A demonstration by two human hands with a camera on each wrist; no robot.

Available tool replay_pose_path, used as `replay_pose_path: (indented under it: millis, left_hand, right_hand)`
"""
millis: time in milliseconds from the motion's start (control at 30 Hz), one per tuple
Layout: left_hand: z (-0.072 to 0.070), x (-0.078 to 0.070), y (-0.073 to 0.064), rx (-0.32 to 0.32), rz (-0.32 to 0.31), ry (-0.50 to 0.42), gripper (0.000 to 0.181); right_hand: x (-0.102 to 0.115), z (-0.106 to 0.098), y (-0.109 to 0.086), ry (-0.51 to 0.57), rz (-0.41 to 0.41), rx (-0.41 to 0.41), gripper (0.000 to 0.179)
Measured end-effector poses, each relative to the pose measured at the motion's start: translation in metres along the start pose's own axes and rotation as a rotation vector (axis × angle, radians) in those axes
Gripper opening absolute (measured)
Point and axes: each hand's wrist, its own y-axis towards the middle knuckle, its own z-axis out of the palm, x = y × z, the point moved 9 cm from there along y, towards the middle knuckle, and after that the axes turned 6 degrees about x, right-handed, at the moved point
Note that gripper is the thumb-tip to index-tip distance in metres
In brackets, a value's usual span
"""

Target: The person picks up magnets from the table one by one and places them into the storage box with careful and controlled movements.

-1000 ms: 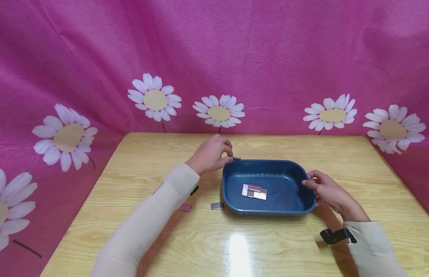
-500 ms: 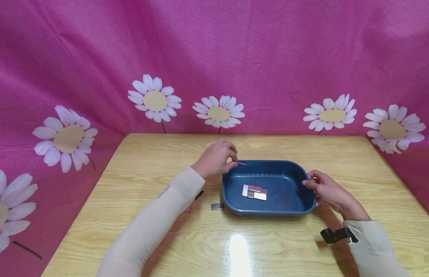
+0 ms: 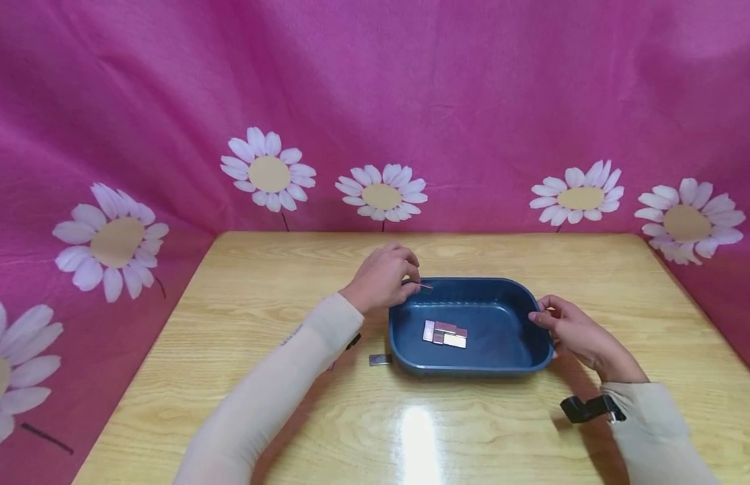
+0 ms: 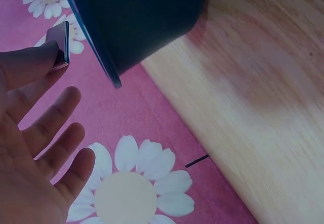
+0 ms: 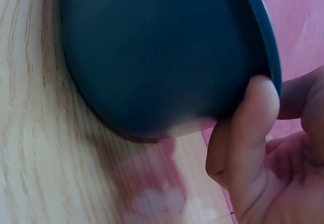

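My left hand (image 3: 384, 276) pinches a small flat shiny rectangular tile (image 4: 59, 44) between thumb and forefinger, its other fingers loosely bent. The tile is held over the back left corner of a dark blue rectangular basin (image 3: 496, 367). On the basin's floor lie several similar tiles (image 3: 446, 329), reddish and silvery, side by side or overlapping. At the basin's right end, my right hand (image 3: 584, 337) grips the rim with thumb and fingers. In the right wrist view the thumb (image 5: 260, 100) presses against the rim.
One dark tile (image 3: 380, 360) lies on the wooden table (image 3: 302, 431) just left of the basin. A sliver of another tile shows beside my left forearm, mostly hidden. Pink cloth (image 3: 472, 101) with daisies stands behind the table and along its sides.
My left hand has moved slightly right with its tile, from beside the basin's back left corner to over it. The right hand and the tiles in the basin stay put.
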Motion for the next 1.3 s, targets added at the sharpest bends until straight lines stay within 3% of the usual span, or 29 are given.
replay_pose_path:
  millis: [700,1033,1300]
  left_hand:
    - [0.005,0.001,-0.001,0.037,-0.022,-0.057,0.021]
    - [0.014,-0.013,0.006,0.073,0.003,-0.057,0.022]
    - [0.013,-0.021,0.009,0.080,0.014,-0.062,0.022]
  right_hand:
    - [0.012,-0.002,0.003,-0.038,-0.012,-0.008,0.018]
    - [0.004,-0.001,-0.001,-0.034,0.012,-0.001,0.016]
    - [0.000,-0.002,0.000,-0.021,0.031,-0.028,0.016]
